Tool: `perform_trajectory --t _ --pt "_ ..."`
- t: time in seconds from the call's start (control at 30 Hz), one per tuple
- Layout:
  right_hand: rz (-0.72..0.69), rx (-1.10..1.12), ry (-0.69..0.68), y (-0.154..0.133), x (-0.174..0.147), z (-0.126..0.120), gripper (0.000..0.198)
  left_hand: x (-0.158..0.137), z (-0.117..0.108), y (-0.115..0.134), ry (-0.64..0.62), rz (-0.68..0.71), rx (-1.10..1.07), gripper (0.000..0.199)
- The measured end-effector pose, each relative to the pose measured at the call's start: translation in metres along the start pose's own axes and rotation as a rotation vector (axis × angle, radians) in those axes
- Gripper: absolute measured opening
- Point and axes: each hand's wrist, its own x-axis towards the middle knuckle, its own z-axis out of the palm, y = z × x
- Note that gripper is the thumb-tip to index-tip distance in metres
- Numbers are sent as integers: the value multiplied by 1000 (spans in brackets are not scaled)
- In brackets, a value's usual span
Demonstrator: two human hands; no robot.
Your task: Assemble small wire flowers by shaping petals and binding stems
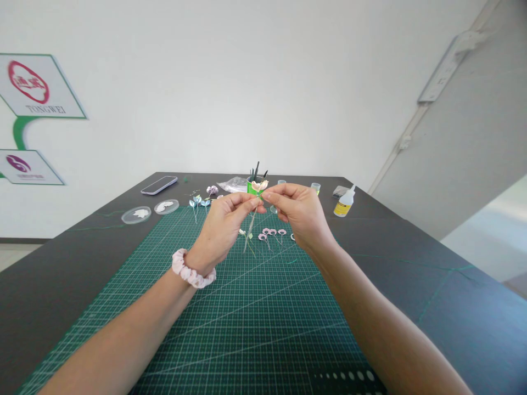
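Above the green cutting mat (247,307) both hands meet at a small cream artificial flower (259,186) with thin wire stems that hang down below the fingers. My left hand (228,219), with a pink scrunchie (193,269) on its wrist, pinches the stems. My right hand (298,211) is closed just under the bloom, its thumb and forefinger at the top of the stem; a bit of green shows between the fingertips. Beneath the hands lie several pink looped petals on wires (272,232) and a small pale flower piece (242,232).
Blue wired leaves (200,202) and a purple flower (212,190) lie left of the hands. Farther left are two clear dishes (136,215) with white pieces and a phone (160,185). A green tool cup (251,186) stands behind; a glue bottle (345,203) stands right.
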Motion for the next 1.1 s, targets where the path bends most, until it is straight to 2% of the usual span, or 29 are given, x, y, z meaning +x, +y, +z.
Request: perform_trajectory --t 0.3,1.1 --pt "-16 -18 6 -1 -1 0 10 0 0 0 22 -9 -8 18" --pt "-11 13 -26 1 0 0 11 1 1 -1 -34 7 -87 19"
